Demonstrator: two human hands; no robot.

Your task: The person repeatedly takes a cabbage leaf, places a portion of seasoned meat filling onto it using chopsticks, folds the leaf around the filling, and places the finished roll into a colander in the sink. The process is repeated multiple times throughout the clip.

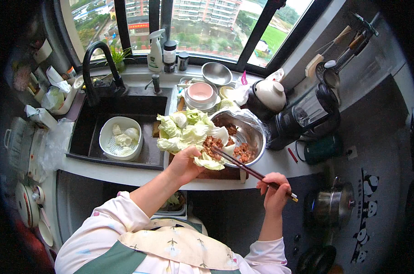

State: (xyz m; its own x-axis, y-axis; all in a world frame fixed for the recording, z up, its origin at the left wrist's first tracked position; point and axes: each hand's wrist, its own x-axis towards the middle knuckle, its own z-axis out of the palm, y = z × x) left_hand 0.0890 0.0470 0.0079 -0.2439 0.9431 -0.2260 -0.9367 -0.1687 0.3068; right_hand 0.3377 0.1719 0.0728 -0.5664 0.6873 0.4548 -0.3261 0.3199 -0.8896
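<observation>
My left hand [188,164] holds a cabbage leaf [209,163] with minced meat filling [212,144] on it. My right hand [275,189] grips a pair of dark chopsticks [239,164], whose tips touch the filling. Behind the leaf, a steel bowl [260,154] contains more reddish meat mixture [243,152], and clear plastic film hangs over its far right rim. Pale green cabbage leaves [190,132] are heaped to the left of the bowl, partly covering it. What lies beneath the heap is mostly hidden.
A white colander [102,144] with cabbage pieces stands in the black sink [152,162] at left, under a black faucet [107,51]. Stacked bowls [200,92], a lidded pot [270,94] and a blender [308,109] stand behind. A metal pot [333,202] is at right.
</observation>
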